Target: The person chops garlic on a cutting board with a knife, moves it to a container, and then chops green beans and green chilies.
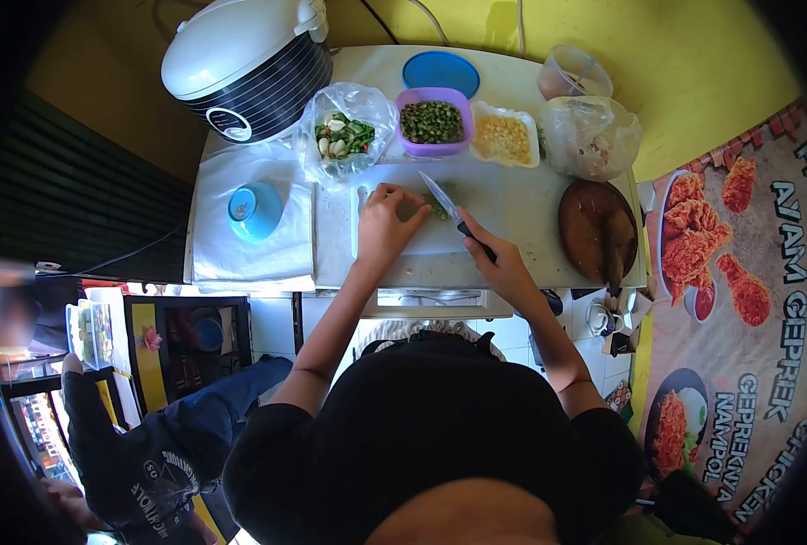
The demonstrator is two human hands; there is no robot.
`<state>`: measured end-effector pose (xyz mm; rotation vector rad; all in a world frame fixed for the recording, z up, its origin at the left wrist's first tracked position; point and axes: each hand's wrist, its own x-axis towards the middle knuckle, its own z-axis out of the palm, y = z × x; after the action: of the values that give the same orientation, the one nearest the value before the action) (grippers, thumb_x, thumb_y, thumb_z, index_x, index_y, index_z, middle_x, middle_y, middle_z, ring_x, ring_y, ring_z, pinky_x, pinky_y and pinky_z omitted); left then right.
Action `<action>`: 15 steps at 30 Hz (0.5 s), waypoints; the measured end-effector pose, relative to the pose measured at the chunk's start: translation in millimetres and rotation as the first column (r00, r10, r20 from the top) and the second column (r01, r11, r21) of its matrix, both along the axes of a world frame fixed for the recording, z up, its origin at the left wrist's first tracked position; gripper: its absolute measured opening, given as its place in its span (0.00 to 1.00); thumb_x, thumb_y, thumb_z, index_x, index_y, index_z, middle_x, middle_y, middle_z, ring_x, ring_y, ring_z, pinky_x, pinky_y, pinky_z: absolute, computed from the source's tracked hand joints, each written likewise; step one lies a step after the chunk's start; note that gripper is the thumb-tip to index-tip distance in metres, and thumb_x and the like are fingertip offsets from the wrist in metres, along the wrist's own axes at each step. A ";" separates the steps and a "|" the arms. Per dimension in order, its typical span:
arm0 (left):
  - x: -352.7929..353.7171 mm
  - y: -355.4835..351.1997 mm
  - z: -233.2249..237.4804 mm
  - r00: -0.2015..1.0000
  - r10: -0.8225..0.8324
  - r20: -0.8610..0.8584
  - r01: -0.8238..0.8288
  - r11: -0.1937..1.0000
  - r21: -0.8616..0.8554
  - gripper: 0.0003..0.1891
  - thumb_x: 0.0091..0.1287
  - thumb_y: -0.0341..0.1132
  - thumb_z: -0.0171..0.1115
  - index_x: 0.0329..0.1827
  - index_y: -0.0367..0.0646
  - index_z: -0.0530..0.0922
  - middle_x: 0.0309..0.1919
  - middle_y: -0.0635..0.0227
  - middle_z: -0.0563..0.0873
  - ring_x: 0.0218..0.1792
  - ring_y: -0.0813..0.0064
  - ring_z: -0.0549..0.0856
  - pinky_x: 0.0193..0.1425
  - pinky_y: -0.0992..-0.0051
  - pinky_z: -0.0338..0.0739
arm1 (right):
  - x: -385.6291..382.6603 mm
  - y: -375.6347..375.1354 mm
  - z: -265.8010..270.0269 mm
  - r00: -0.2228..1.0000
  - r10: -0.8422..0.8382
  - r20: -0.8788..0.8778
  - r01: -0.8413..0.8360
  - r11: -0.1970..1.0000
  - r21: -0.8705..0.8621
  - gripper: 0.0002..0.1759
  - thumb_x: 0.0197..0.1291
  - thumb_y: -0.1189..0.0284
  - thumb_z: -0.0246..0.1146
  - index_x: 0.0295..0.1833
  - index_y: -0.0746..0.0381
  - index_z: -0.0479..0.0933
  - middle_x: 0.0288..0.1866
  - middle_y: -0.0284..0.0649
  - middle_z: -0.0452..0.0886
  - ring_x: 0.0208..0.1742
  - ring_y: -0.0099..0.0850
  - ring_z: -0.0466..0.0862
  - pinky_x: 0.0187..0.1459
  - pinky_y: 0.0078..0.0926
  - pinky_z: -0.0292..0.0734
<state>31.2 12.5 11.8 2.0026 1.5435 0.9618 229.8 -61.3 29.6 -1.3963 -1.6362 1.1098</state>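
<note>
On one cutting board (513,213) | right hand (493,262): gripping one knife (439,194) | left hand (387,222): curled, hold unclear | one green pile (437,208) nearby

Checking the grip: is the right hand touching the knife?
Touching. The head view shows the right hand closed on the knife at its black handle.

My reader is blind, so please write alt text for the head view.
A person's right hand holds a knife by chopped green bits on a pale board; the left hand is beside them. Beyond are a purple tub of chopped greens, a plastic bag of vegetables and a rice cooker.
</note>
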 end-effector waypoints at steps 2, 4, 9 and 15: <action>-4.3 1.4 -3.7 0.999 -0.045 0.007 0.045 0.999 0.010 0.08 0.60 0.39 0.68 0.37 0.46 0.86 0.42 0.62 0.81 0.43 0.60 0.81 0.49 0.62 0.75 | -0.5 1.0 -0.9 1.000 0.008 -0.004 -0.008 1.000 -0.005 0.26 0.70 0.71 0.56 0.72 0.49 0.65 0.26 0.28 0.64 0.27 0.18 0.61 0.31 0.15 0.63; -8.6 2.8 -9.8 0.997 -0.070 0.035 0.069 0.997 0.023 0.09 0.60 0.39 0.67 0.39 0.46 0.86 0.43 0.61 0.82 0.42 0.60 0.82 0.48 0.63 0.76 | -0.9 2.7 -2.8 1.000 0.023 0.016 -0.023 1.000 -0.011 0.26 0.70 0.72 0.56 0.72 0.49 0.64 0.26 0.29 0.65 0.28 0.18 0.62 0.31 0.16 0.64; -24.8 1.4 20.3 0.991 -0.048 0.128 0.058 0.995 -0.079 0.11 0.61 0.38 0.67 0.44 0.46 0.85 0.43 0.60 0.82 0.37 0.64 0.82 0.41 0.67 0.77 | 1.6 4.9 -3.9 0.993 0.090 0.071 -0.087 0.995 -0.041 0.27 0.69 0.72 0.55 0.73 0.46 0.64 0.25 0.35 0.66 0.27 0.21 0.63 0.33 0.19 0.67; -75.5 37.7 48.8 0.999 0.033 0.024 -0.036 0.991 0.132 0.09 0.59 0.33 0.68 0.43 0.47 0.85 0.37 0.60 0.84 0.31 0.66 0.82 0.38 0.70 0.77 | 19.0 13.2 6.1 0.988 0.099 0.117 -0.088 0.991 -0.098 0.26 0.68 0.72 0.57 0.71 0.48 0.66 0.31 0.34 0.71 0.30 0.19 0.64 0.35 0.17 0.67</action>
<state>-44.3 50.1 60.6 2.0538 1.5439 1.1223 248.8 -48.2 35.7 -1.4847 -1.7726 1.1879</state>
